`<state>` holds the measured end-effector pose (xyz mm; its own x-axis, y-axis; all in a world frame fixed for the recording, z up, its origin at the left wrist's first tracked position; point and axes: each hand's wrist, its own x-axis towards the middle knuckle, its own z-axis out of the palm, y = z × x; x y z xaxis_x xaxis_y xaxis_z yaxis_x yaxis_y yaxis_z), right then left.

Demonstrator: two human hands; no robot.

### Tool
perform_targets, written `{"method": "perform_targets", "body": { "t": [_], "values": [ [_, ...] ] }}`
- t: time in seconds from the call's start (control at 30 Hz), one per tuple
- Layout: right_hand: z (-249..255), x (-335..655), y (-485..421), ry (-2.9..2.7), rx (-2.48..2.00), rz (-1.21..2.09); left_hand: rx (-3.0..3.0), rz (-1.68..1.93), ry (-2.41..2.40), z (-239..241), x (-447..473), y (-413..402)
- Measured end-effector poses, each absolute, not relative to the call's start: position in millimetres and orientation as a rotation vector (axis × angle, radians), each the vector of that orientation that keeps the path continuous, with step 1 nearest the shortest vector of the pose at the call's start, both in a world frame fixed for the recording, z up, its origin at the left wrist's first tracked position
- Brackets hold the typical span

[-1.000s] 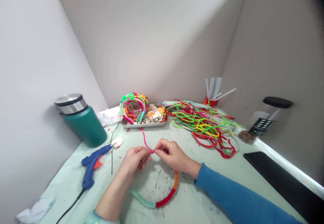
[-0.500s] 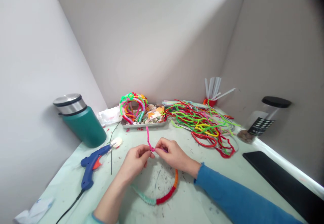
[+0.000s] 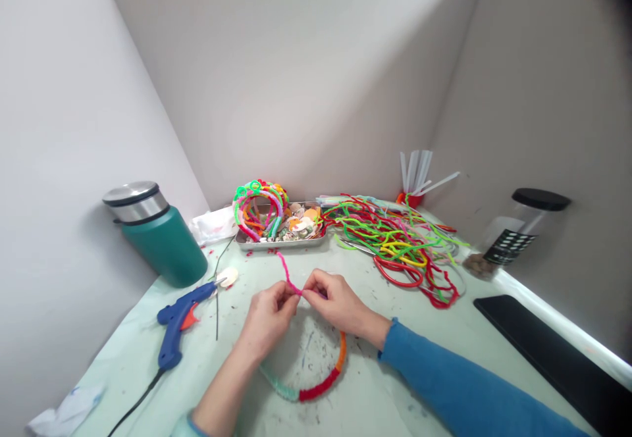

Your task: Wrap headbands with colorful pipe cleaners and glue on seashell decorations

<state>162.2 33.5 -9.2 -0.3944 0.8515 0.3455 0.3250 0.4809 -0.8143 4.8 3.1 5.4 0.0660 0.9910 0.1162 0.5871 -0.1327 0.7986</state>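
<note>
Three plain pale walls (image 3: 296,101) fill the top and sides of the frame, and a pale green table (image 3: 419,351) spreads across the bottom. A big messy pile of red, green, yellow and pink fuzzy wires (image 3: 363,223) sits right of the middle. A fat teal bottle with a silver lid (image 3: 168,246) stands at the left, and a clear jar with a black lid (image 3: 511,246) stands at the right. A shallow silver metal tray (image 3: 286,246) is near the middle. The thin round hoop wrapped in mint, red and orange fuzz (image 3: 320,387) is in the lower middle, with its top hidden at the fingers. A blue plastic glue gun with an orange trigger (image 3: 174,341) lies at the left.

The right hand (image 3: 338,299) is pinched tight, and seems to hold the hoop. The left hand (image 3: 271,312) is pinched too, with hardly any gap, and looks to have the bright pink fuzzy wire (image 3: 284,266). Their fingertips nearly meet, so I cannot tell just what is under each one. The pink end pokes up toward the tray.

This looks like winding. To do it well, keep the hoop still and pull the pink snug. Lay each turn right beside the last, with no gaps or bumps. The wire could spring loose if both pinches let go together, so one should hold on.
</note>
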Motion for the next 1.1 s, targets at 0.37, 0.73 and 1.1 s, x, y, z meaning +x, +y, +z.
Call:
{"method": "perform_targets", "body": {
  "t": [0.37, 0.73, 1.1],
  "values": [
    [-7, 163, 33, -1.958, -0.958, 0.826, 1.6, 0.937, 1.51, 7, 3, 6],
    [-9, 163, 34, -1.919, -0.955, 0.847, 1.451, 0.989, 1.523, 9, 5, 6],
    [-17, 162, 41, -1.798, -1.009, 0.953, 2.244, 1.108, 1.542, -3, 0, 5]
  ]
}}
